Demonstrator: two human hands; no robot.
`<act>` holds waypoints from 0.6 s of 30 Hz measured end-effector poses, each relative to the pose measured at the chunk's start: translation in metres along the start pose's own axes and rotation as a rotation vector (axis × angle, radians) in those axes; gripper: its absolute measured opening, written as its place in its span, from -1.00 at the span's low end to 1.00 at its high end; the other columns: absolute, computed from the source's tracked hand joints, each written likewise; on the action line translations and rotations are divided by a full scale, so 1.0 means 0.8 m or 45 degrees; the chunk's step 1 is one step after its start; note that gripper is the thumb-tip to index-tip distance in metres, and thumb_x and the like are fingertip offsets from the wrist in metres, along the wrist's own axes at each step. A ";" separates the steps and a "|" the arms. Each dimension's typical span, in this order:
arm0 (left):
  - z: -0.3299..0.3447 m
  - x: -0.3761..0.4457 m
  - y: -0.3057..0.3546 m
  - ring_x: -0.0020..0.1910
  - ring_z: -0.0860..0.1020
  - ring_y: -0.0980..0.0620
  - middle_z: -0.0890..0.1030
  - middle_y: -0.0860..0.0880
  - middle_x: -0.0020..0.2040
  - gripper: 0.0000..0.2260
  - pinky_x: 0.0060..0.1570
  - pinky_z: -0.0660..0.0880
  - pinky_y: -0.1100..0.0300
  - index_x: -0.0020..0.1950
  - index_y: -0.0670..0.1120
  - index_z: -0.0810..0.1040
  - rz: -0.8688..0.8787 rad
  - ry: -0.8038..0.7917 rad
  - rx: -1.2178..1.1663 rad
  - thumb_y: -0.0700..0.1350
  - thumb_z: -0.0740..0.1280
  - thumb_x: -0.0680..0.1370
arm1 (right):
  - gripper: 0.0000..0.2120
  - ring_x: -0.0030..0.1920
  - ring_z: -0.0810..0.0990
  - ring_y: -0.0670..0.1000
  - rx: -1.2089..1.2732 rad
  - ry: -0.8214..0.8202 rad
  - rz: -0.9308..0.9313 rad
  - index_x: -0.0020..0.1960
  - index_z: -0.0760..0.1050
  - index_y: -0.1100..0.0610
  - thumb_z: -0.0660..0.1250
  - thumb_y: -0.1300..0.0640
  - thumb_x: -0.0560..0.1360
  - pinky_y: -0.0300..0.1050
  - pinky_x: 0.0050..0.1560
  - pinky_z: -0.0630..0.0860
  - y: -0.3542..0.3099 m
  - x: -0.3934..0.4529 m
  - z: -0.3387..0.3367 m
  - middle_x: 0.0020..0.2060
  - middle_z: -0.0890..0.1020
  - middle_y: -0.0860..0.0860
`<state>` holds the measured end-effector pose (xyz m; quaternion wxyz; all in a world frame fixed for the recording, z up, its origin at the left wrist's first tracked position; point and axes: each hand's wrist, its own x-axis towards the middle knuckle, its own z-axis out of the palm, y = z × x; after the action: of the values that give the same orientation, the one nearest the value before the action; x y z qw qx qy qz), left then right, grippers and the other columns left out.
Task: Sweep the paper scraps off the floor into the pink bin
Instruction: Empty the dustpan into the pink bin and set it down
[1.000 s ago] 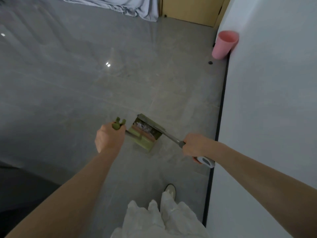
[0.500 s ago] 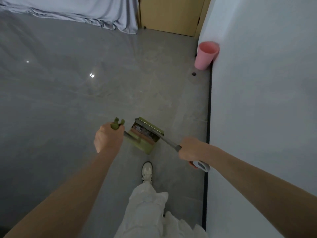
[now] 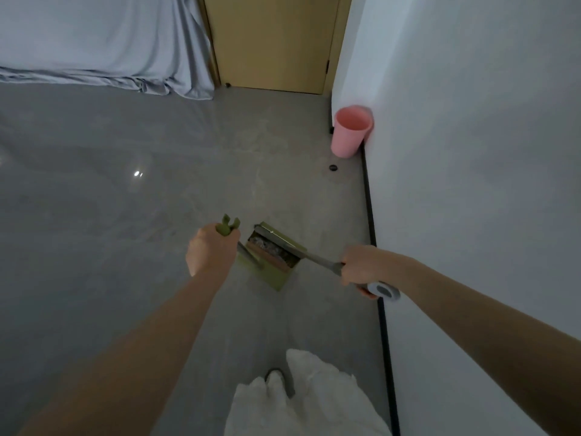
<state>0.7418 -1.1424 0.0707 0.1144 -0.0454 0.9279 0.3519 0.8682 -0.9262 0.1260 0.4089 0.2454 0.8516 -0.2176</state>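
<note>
Below the head camera, near the middle of the view, the left hand (image 3: 211,250) is closed tight around the green handle (image 3: 229,227) of a dustpan (image 3: 273,272), the forked handle top sticking out above the fist. The right hand (image 3: 361,265) is wrapped around the grey handle of a broom (image 3: 317,258), whose white end cap pokes out behind the palm. The broom head lies across the far rim of the green pan, and the paper scraps (image 3: 267,247) sit inside the pan, between the two hands and just beyond both fists; they look like a blurred greyish heap, and no single piece can be told.

The pink bin (image 3: 349,132) stands upright and open-mouthed well ahead and to the right, touching the white wall (image 3: 471,152) near its corner. A black skirting strip (image 3: 372,234) runs along the wall's foot from the bin back toward the person, just right of the right hand. A small dark round thing (image 3: 333,167) lies on the floor just short of the bin. The grey floor (image 3: 125,215) spreads wide and bare to the left; a draped grey cloth (image 3: 103,48) and a tan door (image 3: 273,42) close the far side. White trouser legs (image 3: 314,401) and a shoe (image 3: 278,374) show at the bottom edge.
</note>
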 end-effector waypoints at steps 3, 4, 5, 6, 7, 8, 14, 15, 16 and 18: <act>0.021 0.062 0.044 -0.26 0.45 -0.12 0.45 0.00 -0.38 -0.76 -0.26 0.33 0.12 -0.29 -0.05 0.46 0.034 -0.028 -0.020 -0.01 0.37 0.54 | -0.89 -0.49 0.42 0.02 0.094 0.023 0.015 -0.14 0.45 0.24 0.24 0.22 0.53 -0.18 -0.45 0.37 0.001 0.041 -0.054 -0.42 0.48 0.11; 0.030 0.082 0.059 -0.25 0.46 -0.12 0.45 0.00 -0.38 -0.79 -0.25 0.34 0.11 -0.24 -0.08 0.50 0.060 -0.034 -0.018 -0.01 0.37 0.54 | -0.89 -0.50 0.41 0.01 0.107 0.033 0.012 -0.14 0.45 0.24 0.25 0.22 0.53 -0.18 -0.45 0.37 0.003 0.054 -0.072 -0.43 0.47 0.11; 0.038 0.100 0.074 -0.25 0.47 -0.12 0.45 0.00 -0.38 -0.81 -0.26 0.35 0.11 -0.20 -0.09 0.53 0.076 -0.043 -0.015 -0.01 0.37 0.54 | -0.89 -0.51 0.41 0.00 0.123 0.040 0.010 -0.14 0.46 0.25 0.26 0.21 0.54 -0.18 -0.45 0.37 0.004 0.066 -0.089 -0.43 0.47 0.10; 0.050 0.121 0.090 -0.27 0.47 -0.12 0.45 0.00 -0.38 -0.81 -0.27 0.35 0.12 -0.18 -0.10 0.55 0.088 -0.048 -0.016 -0.01 0.37 0.54 | -0.88 -0.53 0.40 -0.01 0.124 0.046 0.010 -0.14 0.47 0.25 0.27 0.21 0.54 -0.19 -0.45 0.36 0.008 0.081 -0.108 -0.45 0.47 0.09; 0.061 0.143 0.107 -0.29 0.48 -0.11 0.46 0.00 -0.38 -0.80 -0.29 0.34 0.13 -0.19 -0.11 0.55 0.109 -0.046 -0.015 0.00 0.37 0.54 | -0.87 -0.53 0.40 -0.01 0.114 0.050 0.004 -0.16 0.48 0.25 0.27 0.22 0.54 -0.20 -0.46 0.36 0.012 0.096 -0.130 -0.46 0.47 0.09; 0.065 0.153 0.116 -0.30 0.49 -0.10 0.47 -0.01 -0.39 -0.79 -0.32 0.33 0.15 -0.21 -0.10 0.55 0.122 -0.048 -0.010 0.00 0.38 0.53 | -0.85 -0.53 0.40 -0.01 0.119 0.053 0.006 -0.19 0.48 0.26 0.28 0.22 0.54 -0.19 -0.46 0.37 0.014 0.103 -0.141 -0.47 0.48 0.09; 0.119 0.264 0.226 -0.39 0.44 0.01 0.48 0.00 -0.39 -0.79 -0.43 0.27 0.18 -0.25 -0.07 0.53 0.120 -0.029 -0.018 0.00 0.39 0.53 | -0.84 -0.65 0.42 -0.04 0.178 0.046 0.025 -0.24 0.48 0.26 0.30 0.22 0.49 -0.20 -0.43 0.41 0.048 0.190 -0.286 -0.61 0.51 0.05; 0.124 0.279 0.245 -0.37 0.46 -0.02 0.48 -0.01 -0.39 -0.79 -0.41 0.28 0.17 -0.23 -0.08 0.54 0.125 -0.026 -0.007 0.01 0.39 0.53 | -0.83 -0.66 0.44 -0.03 0.175 0.040 0.029 -0.24 0.49 0.27 0.29 0.21 0.49 -0.20 -0.42 0.43 0.053 0.202 -0.307 -0.62 0.51 0.05; 0.130 0.295 0.265 -0.35 0.48 -0.05 0.48 -0.01 -0.39 -0.79 -0.40 0.29 0.16 -0.22 -0.09 0.54 0.129 -0.025 -0.007 0.01 0.39 0.53 | -0.84 -0.65 0.45 -0.01 0.185 0.040 0.040 -0.21 0.51 0.28 0.29 0.21 0.50 -0.20 -0.42 0.43 0.057 0.213 -0.329 -0.60 0.52 0.07; 0.145 0.332 0.306 -0.33 0.48 -0.08 0.48 -0.01 -0.39 -0.78 -0.37 0.31 0.16 -0.21 -0.09 0.55 0.150 -0.020 -0.004 0.01 0.39 0.53 | -0.85 -0.62 0.46 0.02 0.219 0.063 0.064 -0.17 0.52 0.30 0.29 0.22 0.50 -0.20 -0.43 0.43 0.064 0.236 -0.375 -0.54 0.54 0.11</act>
<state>0.4648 -0.8833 0.0792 0.1007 0.0120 0.9275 0.3599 0.6189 -0.6693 0.1372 0.3704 0.3061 0.8333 -0.2734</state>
